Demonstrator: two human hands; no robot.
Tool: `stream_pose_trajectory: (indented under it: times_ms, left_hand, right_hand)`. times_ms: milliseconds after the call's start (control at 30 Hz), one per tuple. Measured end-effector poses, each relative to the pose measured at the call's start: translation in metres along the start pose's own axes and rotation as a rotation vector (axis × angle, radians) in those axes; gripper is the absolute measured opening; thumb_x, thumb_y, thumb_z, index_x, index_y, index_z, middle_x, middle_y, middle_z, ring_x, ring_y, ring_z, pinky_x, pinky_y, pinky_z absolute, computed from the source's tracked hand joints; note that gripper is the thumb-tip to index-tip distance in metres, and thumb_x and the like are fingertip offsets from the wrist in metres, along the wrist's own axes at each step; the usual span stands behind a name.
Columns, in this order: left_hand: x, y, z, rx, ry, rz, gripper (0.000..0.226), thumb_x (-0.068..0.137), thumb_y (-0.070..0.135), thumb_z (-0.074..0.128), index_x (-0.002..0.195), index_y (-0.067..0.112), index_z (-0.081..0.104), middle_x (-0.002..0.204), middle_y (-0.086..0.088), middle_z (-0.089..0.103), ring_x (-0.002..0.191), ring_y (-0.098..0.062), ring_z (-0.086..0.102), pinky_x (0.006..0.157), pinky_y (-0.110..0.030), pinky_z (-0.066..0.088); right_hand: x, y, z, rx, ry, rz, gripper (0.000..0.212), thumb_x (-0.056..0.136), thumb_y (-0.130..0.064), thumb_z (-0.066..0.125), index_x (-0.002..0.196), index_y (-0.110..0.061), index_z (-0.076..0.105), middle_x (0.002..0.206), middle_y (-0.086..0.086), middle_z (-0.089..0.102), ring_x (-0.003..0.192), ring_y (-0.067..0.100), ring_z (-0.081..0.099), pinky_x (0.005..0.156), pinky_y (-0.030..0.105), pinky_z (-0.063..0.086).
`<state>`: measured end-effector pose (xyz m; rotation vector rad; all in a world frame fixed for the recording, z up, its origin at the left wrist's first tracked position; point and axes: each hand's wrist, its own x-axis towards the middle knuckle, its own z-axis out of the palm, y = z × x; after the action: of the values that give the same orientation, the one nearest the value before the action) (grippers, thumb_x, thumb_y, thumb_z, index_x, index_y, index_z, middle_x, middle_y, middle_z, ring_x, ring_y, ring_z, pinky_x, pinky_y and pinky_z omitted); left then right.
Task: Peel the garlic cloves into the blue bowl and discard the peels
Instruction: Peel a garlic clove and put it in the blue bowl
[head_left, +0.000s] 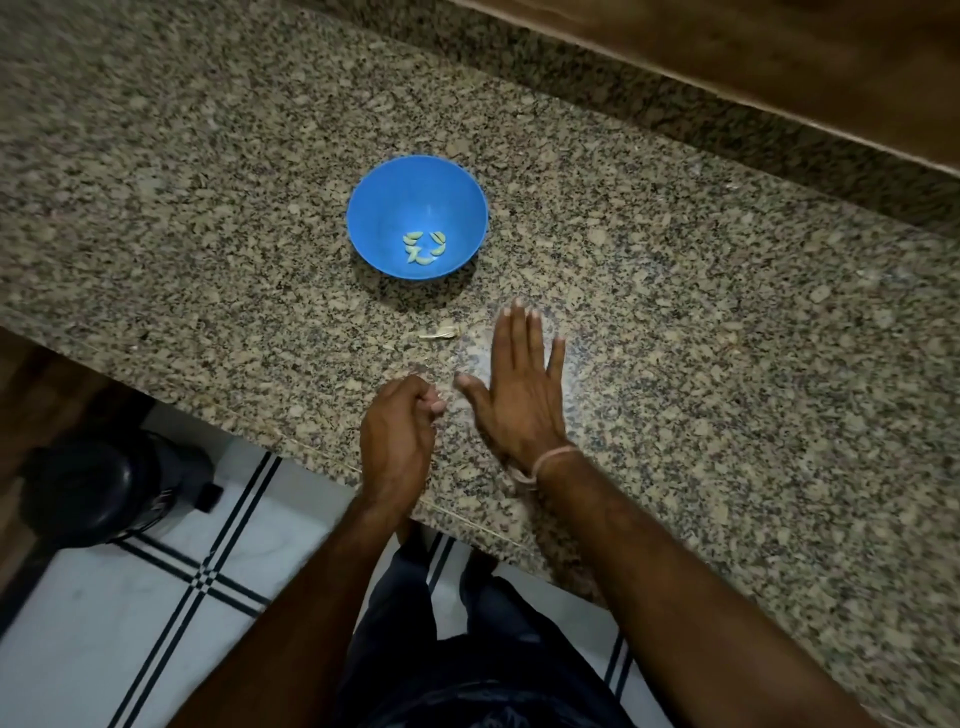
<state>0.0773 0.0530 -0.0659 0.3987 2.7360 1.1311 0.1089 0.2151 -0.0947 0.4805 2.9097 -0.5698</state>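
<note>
We see the bowl (370, 183) on the counter (701, 322), with peeled cloves (425, 247) lying in its bottom. Just nearer us than the bowl lies a peel (440, 332). Beside that peel our right hand (519, 387) lies flat, fingers straight. Nearer still, our left hand (397, 441) is curled into a fist; we cannot tell whether it holds anything.

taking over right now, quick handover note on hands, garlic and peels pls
Left hand: fingers curled at the front edge of the speckled granite counter; contents hidden.
Right hand: open, flat over the counter.
Round blue plastic bowl holds several peeled garlic cloves.
Done: peeling, as far as visible.
Left: pale papery peel scrap lies on the counter between bowl and right hand; discard it.
</note>
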Motion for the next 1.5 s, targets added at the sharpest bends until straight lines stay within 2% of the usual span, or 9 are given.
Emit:
stream_pose_trajectory:
  times_ms: [333, 467, 600, 733, 867, 967, 1067, 1267, 1500]
  left_hand:
    - [-0.005, -0.011, -0.009, -0.073, 0.023, -0.056, 0.023, 0.100, 0.006, 0.056, 0.083, 0.021, 0.059, 0.083, 0.005, 0.063, 0.077, -0.006, 0.059, 0.060, -0.014, 0.037]
    - [-0.005, -0.016, -0.012, -0.060, 0.049, -0.093, 0.020, 0.101, 0.009, 0.056, 0.085, 0.020, 0.062, 0.084, 0.005, 0.065, 0.079, -0.013, 0.062, 0.060, -0.023, 0.039]
    - [-0.007, -0.019, -0.016, -0.112, 0.086, -0.159, 0.022, 0.101, 0.006, 0.055, 0.087, 0.021, 0.063, 0.088, 0.006, 0.068, 0.084, -0.005, 0.067, 0.063, -0.020, 0.048]
    - [-0.007, -0.019, -0.016, -0.061, 0.072, -0.150, 0.018, 0.100, 0.011, 0.061, 0.085, 0.022, 0.061, 0.083, 0.005, 0.064, 0.075, -0.005, 0.057, 0.057, -0.015, 0.031]
    - [-0.007, -0.015, -0.017, -0.093, 0.082, -0.175, 0.018, 0.100, 0.011, 0.061, 0.086, 0.022, 0.062, 0.084, 0.005, 0.066, 0.076, -0.011, 0.060, 0.058, -0.020, 0.035]
    - [-0.005, -0.014, -0.017, -0.135, 0.095, -0.234, 0.017, 0.099, 0.012, 0.063, 0.086, 0.022, 0.062, 0.084, 0.006, 0.067, 0.079, -0.015, 0.064, 0.062, -0.023, 0.041]
    - [-0.003, -0.015, -0.016, -0.155, 0.098, -0.250, 0.015, 0.099, 0.018, 0.063, 0.086, 0.024, 0.062, 0.083, 0.007, 0.067, 0.079, -0.018, 0.066, 0.066, -0.030, 0.052]
    - [0.001, -0.016, -0.019, -0.186, 0.123, -0.243, 0.015, 0.099, 0.018, 0.065, 0.085, 0.024, 0.062, 0.081, 0.009, 0.067, 0.075, -0.016, 0.065, 0.067, -0.038, 0.057]
    - [0.000, -0.021, -0.024, -0.205, 0.148, -0.272, 0.013, 0.098, 0.017, 0.065, 0.086, 0.022, 0.064, 0.082, 0.008, 0.069, 0.079, -0.016, 0.067, 0.069, -0.036, 0.057]
  right_hand:
    - [-0.028, -0.002, 0.006, -0.107, -0.038, -0.283, 0.075, 0.109, -0.063, 0.023, 0.168, -0.022, 0.001, 0.175, -0.005, -0.007, 0.160, 0.026, -0.016, 0.125, 0.065, -0.006]
    - [-0.035, -0.012, 0.006, -0.009, -0.035, -0.190, 0.075, 0.109, -0.062, 0.021, 0.167, -0.023, -0.006, 0.174, -0.004, -0.015, 0.159, 0.022, -0.022, 0.126, 0.060, -0.013]
    - [-0.049, 0.001, 0.005, -0.084, 0.000, -0.062, 0.075, 0.110, -0.062, 0.019, 0.168, -0.019, -0.002, 0.174, -0.002, -0.015, 0.159, 0.024, -0.023, 0.125, 0.063, -0.012]
    - [-0.041, -0.019, 0.011, -0.049, -0.007, -0.165, 0.074, 0.111, -0.059, 0.026, 0.168, -0.021, -0.001, 0.175, -0.003, -0.013, 0.160, 0.026, -0.019, 0.125, 0.062, -0.013]
    - [-0.031, -0.028, 0.010, 0.143, 0.014, -0.184, 0.075, 0.108, -0.050, 0.047, 0.166, -0.013, 0.018, 0.175, 0.005, 0.009, 0.161, 0.025, 0.003, 0.130, 0.047, 0.005]
    - [-0.027, -0.031, 0.006, 0.314, 0.141, -0.133, 0.065, 0.098, -0.022, 0.072, 0.156, -0.009, 0.043, 0.159, 0.006, 0.041, 0.142, 0.020, 0.034, 0.116, 0.030, 0.039]
    - [-0.018, -0.042, 0.006, 0.441, 0.183, -0.108, 0.051, 0.090, 0.002, 0.073, 0.138, -0.013, 0.060, 0.133, 0.000, 0.054, 0.119, 0.016, 0.047, 0.090, 0.037, 0.059]
    - [0.001, -0.054, 0.007, 0.349, 0.277, -0.131, 0.013, 0.088, -0.004, 0.074, 0.092, -0.014, 0.068, 0.094, -0.002, 0.061, 0.091, 0.019, 0.054, 0.068, 0.040, 0.050]
    - [0.011, -0.062, 0.011, 0.305, 0.288, -0.109, 0.021, 0.081, 0.005, 0.068, 0.083, -0.016, 0.062, 0.087, -0.001, 0.061, 0.086, 0.020, 0.054, 0.065, 0.042, 0.050]
